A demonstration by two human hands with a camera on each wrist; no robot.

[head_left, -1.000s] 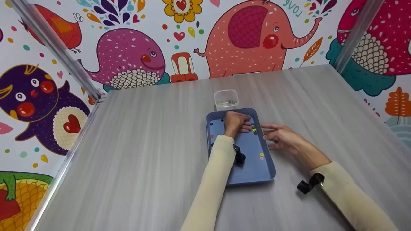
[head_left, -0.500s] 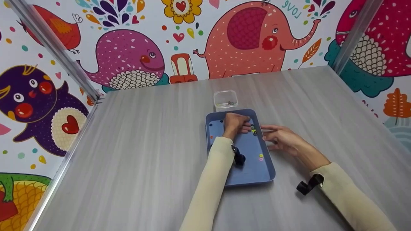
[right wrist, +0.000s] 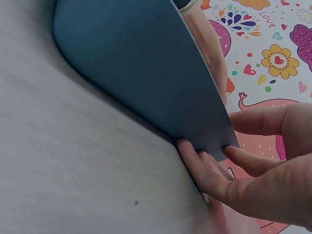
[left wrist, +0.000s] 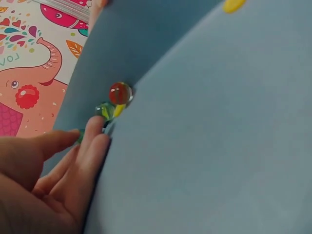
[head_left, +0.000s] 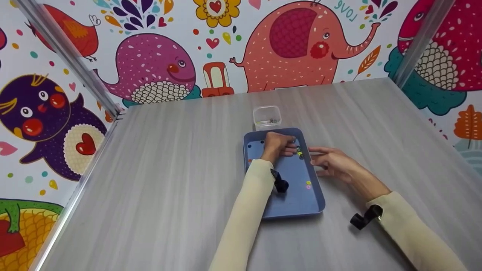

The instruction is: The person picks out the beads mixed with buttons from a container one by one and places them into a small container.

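Note:
A shallow blue tray (head_left: 290,205) lies on the table. My left hand (head_left: 278,145) reaches into its far end, fingers extended along the right wall. In the left wrist view, the fingertips (left wrist: 96,124) are right at a green glass marble (left wrist: 105,112), and a clear marble with red inside (left wrist: 121,93) sits just beyond. Another green piece shows by the thumb tip, partly hidden. My right hand (head_left: 333,163) is outside the tray, its nearly straight fingers (right wrist: 190,161) touching the outer right wall.
A clear plastic container (head_left: 266,116) with small pieces in it stands behind the tray. A yellow piece (head_left: 308,183) and a pink ring (head_left: 308,187) lie near the tray's right wall. Small dark pieces (head_left: 249,146) and an orange one lie along the left.
Both hands stay in nearly the same place beside and in the tray. The head view has only shifted slightly.

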